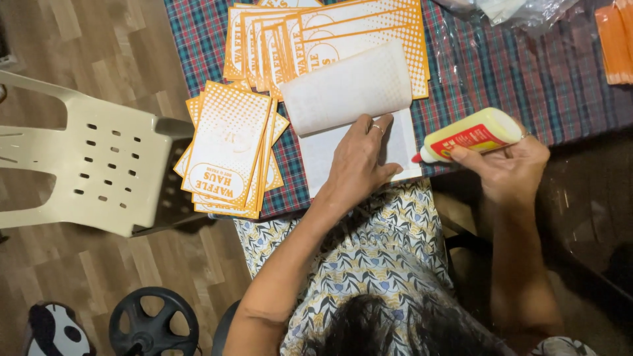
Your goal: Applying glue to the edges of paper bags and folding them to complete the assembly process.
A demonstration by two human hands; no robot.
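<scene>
My left hand (pixel 359 161) lies flat, fingers spread, pinning the white paper sheet (pixel 349 112) to the plaid-covered surface (pixel 527 86) — the sheet's far end curls back over itself. My right hand (pixel 511 168) is clamped around the glue bottle (pixel 468 135), which lies nearly level, its long axis running left–right, red tip (pixel 417 158) pointing left and just beside the sheet's right edge. The right hand is nearer that edge.

Matt paper sheet (pixel 349 92), glossy plastic glue bottle (pixel 471 134), woven plaid tablecloth (pixel 527 86).
</scene>
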